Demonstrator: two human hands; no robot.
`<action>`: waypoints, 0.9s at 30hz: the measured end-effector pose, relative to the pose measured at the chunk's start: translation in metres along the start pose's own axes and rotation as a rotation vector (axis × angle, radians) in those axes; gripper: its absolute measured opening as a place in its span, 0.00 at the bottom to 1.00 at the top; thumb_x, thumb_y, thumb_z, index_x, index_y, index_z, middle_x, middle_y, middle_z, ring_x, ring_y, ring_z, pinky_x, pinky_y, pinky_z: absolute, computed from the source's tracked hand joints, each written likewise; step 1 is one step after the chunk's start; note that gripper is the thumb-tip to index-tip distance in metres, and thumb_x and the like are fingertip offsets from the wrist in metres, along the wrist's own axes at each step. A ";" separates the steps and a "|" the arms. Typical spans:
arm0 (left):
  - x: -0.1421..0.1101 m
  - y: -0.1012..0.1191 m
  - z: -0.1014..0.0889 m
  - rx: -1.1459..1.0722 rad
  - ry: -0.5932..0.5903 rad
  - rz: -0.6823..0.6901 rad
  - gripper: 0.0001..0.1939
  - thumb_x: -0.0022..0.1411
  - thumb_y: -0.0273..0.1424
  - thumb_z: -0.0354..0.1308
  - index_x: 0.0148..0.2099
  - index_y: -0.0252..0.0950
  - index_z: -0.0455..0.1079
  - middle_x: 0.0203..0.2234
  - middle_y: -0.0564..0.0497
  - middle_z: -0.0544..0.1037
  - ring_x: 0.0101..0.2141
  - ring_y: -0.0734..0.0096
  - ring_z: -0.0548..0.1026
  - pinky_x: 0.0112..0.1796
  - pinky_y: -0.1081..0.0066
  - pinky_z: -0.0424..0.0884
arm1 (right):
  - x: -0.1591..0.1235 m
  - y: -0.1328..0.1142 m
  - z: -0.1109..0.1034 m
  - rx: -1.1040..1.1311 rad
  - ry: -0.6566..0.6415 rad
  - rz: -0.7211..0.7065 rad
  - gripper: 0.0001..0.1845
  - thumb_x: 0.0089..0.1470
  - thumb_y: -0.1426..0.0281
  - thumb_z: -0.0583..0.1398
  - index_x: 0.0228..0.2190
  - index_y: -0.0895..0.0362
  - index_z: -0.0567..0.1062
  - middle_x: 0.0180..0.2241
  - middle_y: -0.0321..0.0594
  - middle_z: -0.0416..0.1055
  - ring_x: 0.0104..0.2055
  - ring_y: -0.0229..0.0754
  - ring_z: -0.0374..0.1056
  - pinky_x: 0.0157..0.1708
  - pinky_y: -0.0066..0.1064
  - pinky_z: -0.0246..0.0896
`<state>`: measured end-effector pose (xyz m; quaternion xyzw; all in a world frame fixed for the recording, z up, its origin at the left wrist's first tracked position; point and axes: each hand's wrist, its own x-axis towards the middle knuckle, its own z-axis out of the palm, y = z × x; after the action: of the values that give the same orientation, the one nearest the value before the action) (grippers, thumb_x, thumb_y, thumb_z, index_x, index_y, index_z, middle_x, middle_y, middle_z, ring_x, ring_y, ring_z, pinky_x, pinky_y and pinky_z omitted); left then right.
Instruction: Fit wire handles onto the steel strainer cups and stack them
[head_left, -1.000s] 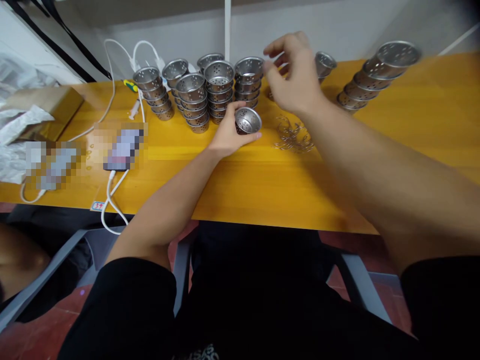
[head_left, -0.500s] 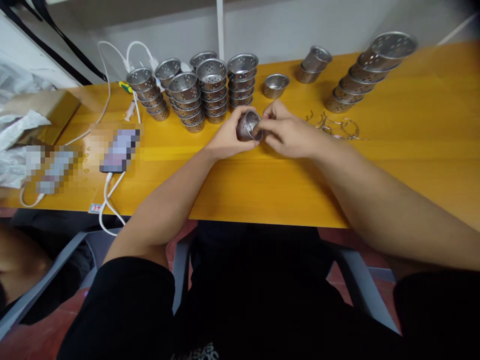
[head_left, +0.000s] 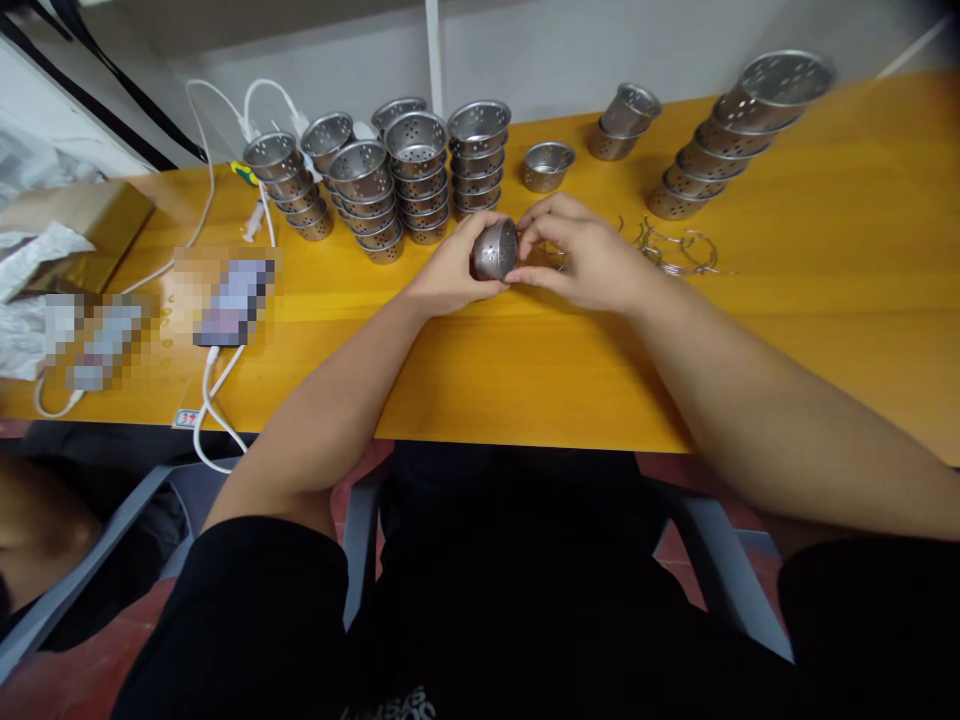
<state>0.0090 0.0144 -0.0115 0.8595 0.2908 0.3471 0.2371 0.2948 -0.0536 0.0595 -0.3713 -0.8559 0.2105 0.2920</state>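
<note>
A small perforated metal strainer basket [head_left: 493,252] is held above the table in front of me, tilted on its side with a holed face turned to the right. My left hand [head_left: 451,268] wraps around it from the left, fingers closed on its wall. From the right, the thumb and curled fingertips of my right hand [head_left: 577,250] touch the basket's edge, with a gap beneath the palm. A single shallow metal basket [head_left: 548,168] stands just beyond my hands. Bent wire pieces [head_left: 679,250] lie loose to the right, some partly hidden by my right hand.
Several stacks of strainer baskets [head_left: 416,180] line the back left. A short stack [head_left: 622,125] and a tall leaning stack [head_left: 720,140] stand at the back right. Left are a phone [head_left: 234,300] with a white cable, another device [head_left: 111,345] and a cardboard box [head_left: 105,225].
The basket has turned in my left hand, from its open mouth showing to its holed face showing. My right fingers have come out of the mouth and spread around the edge.
</note>
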 end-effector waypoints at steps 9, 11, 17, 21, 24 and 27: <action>-0.002 0.038 -0.011 0.021 -0.033 -0.152 0.46 0.59 0.38 0.85 0.76 0.43 0.75 0.75 0.39 0.85 0.77 0.34 0.82 0.83 0.41 0.76 | 0.002 0.009 -0.001 0.013 -0.021 0.005 0.38 0.71 0.18 0.64 0.60 0.28 0.92 0.68 0.44 0.88 0.77 0.81 0.76 0.82 0.80 0.71; -0.002 0.041 -0.013 0.027 -0.046 -0.158 0.45 0.58 0.37 0.86 0.75 0.42 0.76 0.74 0.39 0.85 0.76 0.35 0.83 0.82 0.41 0.77 | 0.001 0.012 -0.003 0.094 -0.012 0.009 0.40 0.66 0.15 0.67 0.53 0.30 0.93 0.64 0.45 0.89 0.71 0.78 0.80 0.77 0.79 0.77; -0.003 0.041 -0.015 0.089 -0.057 -0.178 0.47 0.56 0.37 0.91 0.73 0.43 0.79 0.74 0.38 0.84 0.78 0.30 0.80 0.84 0.39 0.75 | -0.002 0.020 -0.011 0.419 -0.101 0.143 0.41 0.53 0.16 0.79 0.41 0.37 0.87 0.54 0.40 0.90 0.55 0.67 0.85 0.64 0.73 0.86; -0.004 0.029 -0.014 0.066 0.005 -0.214 0.48 0.58 0.38 0.92 0.75 0.40 0.76 0.75 0.35 0.84 0.77 0.32 0.82 0.83 0.41 0.76 | -0.004 0.019 -0.013 0.377 -0.117 0.106 0.42 0.55 0.15 0.77 0.39 0.37 0.85 0.57 0.39 0.89 0.59 0.65 0.83 0.68 0.73 0.85; -0.007 0.019 -0.013 0.004 0.051 -0.247 0.48 0.65 0.42 0.90 0.78 0.42 0.71 0.76 0.35 0.83 0.76 0.36 0.83 0.81 0.41 0.79 | -0.005 0.024 -0.015 0.117 -0.069 0.078 0.40 0.62 0.16 0.72 0.43 0.36 0.87 0.61 0.45 0.87 0.64 0.69 0.79 0.72 0.74 0.81; -0.007 0.015 -0.011 -0.012 0.056 -0.264 0.42 0.69 0.42 0.87 0.77 0.43 0.72 0.72 0.36 0.85 0.74 0.37 0.85 0.80 0.40 0.80 | -0.007 0.037 -0.019 -0.039 -0.082 0.087 0.35 0.68 0.23 0.72 0.45 0.39 0.87 0.64 0.48 0.85 0.63 0.69 0.81 0.73 0.71 0.81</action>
<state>0.0013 0.0013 0.0015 0.8024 0.4058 0.3383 0.2776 0.3301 -0.0329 0.0497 -0.4050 -0.8540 0.2214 0.2400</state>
